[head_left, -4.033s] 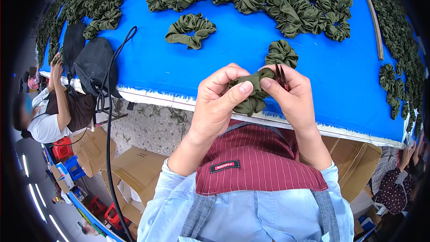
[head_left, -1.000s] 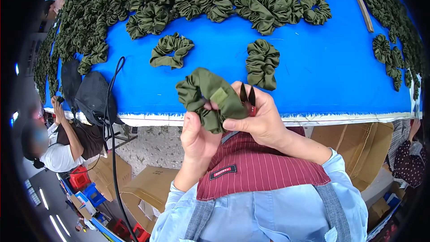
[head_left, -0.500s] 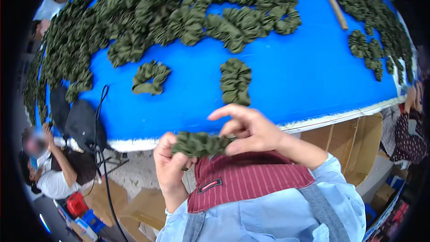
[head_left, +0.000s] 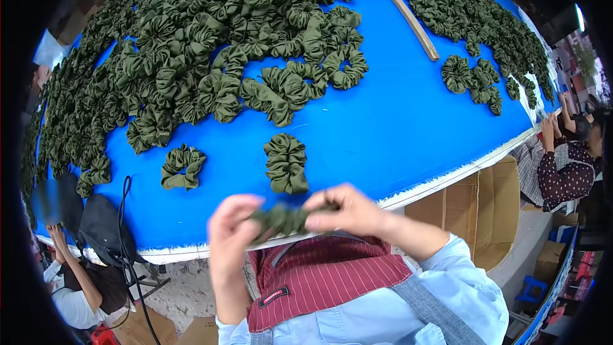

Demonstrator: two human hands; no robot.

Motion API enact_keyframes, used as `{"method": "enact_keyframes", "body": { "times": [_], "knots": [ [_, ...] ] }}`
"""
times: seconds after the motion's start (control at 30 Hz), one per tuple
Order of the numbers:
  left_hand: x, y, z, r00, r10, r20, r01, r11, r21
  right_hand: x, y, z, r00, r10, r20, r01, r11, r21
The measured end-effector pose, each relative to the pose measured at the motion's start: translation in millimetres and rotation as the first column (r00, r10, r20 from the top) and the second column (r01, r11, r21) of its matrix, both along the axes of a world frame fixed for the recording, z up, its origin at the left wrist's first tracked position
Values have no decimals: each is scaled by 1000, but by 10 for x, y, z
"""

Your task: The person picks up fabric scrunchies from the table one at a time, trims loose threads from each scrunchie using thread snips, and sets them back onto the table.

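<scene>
Held scrunchie (head_left: 284, 221): located between the two hands, by the near table edge, before the apron (head_left: 332, 278). Right hand (head_left: 348, 211): thumb and fingers nearly closed, pinching the scrunchie's right end; whether the palm conceals anything else cannot be told. Left hand (head_left: 233, 230): blurred, at the scrunchie's left end, fingers bent; how far it is open and how firmly it grips cannot be told. Just beyond the hands, a second scrunchie (head_left: 286, 163) lies on the table (head_left: 383, 128); ahead and to the left of the left hand lies a looped one (head_left: 169, 167). The pile (head_left: 191, 45) is beyond both. Handling, as judged: a light pinch at both ends should leave the gathers even and the band unstrained. Fingertips are best kept off the middle, and a slow, steady turn would bring each fold into clear view.
</scene>
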State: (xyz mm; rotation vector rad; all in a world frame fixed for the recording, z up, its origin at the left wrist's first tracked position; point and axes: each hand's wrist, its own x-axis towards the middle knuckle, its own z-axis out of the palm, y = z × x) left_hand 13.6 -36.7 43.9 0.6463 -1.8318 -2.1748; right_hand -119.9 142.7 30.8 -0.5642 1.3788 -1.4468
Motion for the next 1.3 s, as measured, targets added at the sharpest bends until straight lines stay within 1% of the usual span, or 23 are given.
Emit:
{"method": "enact_keyframes", "body": {
  "times": [0.03, 0.07, 0.1, 0.13, 0.17, 0.2, 0.23, 0.27, 0.33, 0.37, 0.43, 0.5, 0.53, 0.6, 0.67, 0.83, 0.87, 1.0, 1.03, 1.17, 1.2, 1.27, 1.3],
  "knots": [
    [-162, 106, -33, 999, 15, -39, -19, 994, -104, -161, 16, 49, 984, -118, -130, 121, 993, 14],
    [-302, 152, -64, 997, 25, -75, -40, 978, -206, -385, 80, 186, 959, -230, -165, 242, 969, 52],
    [-409, 101, -80, 996, 15, -84, -51, 895, -443, -674, 149, 235, 864, -459, -206, 446, 888, -109],
    [-520, 75, -57, 998, 29, -53, -55, 799, -599, -1012, 285, 424, 735, -660, -155, 620, 747, -239],
    [-611, 69, -37, 999, 45, -23, -47, 678, -734, -1449, 499, 479, 541, -829, -137, 770, 555, -315],
    [-677, 71, -66, 999, 43, -24, -47, 680, -732, -1765, 567, 615, 392, -911, -125, 800, 405, -444],
    [-739, 84, -162, 999, 38, -2, -24, 588, -808, -1942, 630, 689, 236, -968, -91, 790, 245, -561],
    [-798, 94, -279, 999, 39, 21, -1, 487, -874, -1915, 636, 675, 237, -967, -95, 789, 249, -561],
    [-883, 75, -420, 996, 59, 71, 53, 260, -964, -1772, 551, 582, 296, -941, -163, 808, 338, -482],
    [-881, 68, -421, 994, 71, 83, 62, 263, -963, -1529, 445, 511, 413, -887, -206, 778, 461, -426],
    [-845, 62, -400, 991, 86, 98, 20, 641, -767, -1107, 264, 257, 613, -766, -196, 730, 643, -231],
    [-731, 39, -357, 986, 118, 117, -53, 891, -451, -705, 102, 74, 762, -621, -185, 616, 783, -91],
    [-658, 28, -323, 981, 139, 139, -59, 882, -467, -524, 4, -11, 790, -579, -202, 564, 815, -131],
    [-552, 51, -236, 974, 225, 11, -216, 946, -242, -252, -213, -94, 826, -523, -208, 493, 851, -180],
    [-437, 84, -200, 934, 341, -107, -340, 940, 26, -66, -381, -74, 863, -485, -145, 451, 867, -211],
    [-156, 72, -221, 936, 326, -130, -323, 945, 42, 133, -601, -23, 895, -436, -94, 411, 888, -204],
    [-128, 60, -225, 935, 334, -120, -331, 943, 40, 154, -615, -23, 900, -428, -84, 406, 892, -199],
    [-129, -13, -220, 894, 267, -360, -392, 856, -338, 133, -594, -26, 902, -328, -281, 285, 941, -185],
    [-119, -18, -198, 895, 272, -354, -393, 856, -335, 150, -599, -14, 904, -323, -279, 282, 943, -179],
    [-105, -71, -56, 997, 40, -59, -61, 902, -427, 189, -642, 43, 900, -349, -263, 297, 930, -216],
    [-99, -81, -76, 998, 39, -58, -60, 903, -426, 180, -637, 39, 900, -349, -262, 298, 930, -214],
    [-82, -98, -178, 974, 83, -212, -110, 987, -118, 129, -608, 25, 925, -364, -108, 336, 918, -210],
    [-74, -105, -223, 952, 123, -280, -116, 992, 44, 104, -598, 19, 930, -367, -30, 354, 912, -207]
  ]
}}
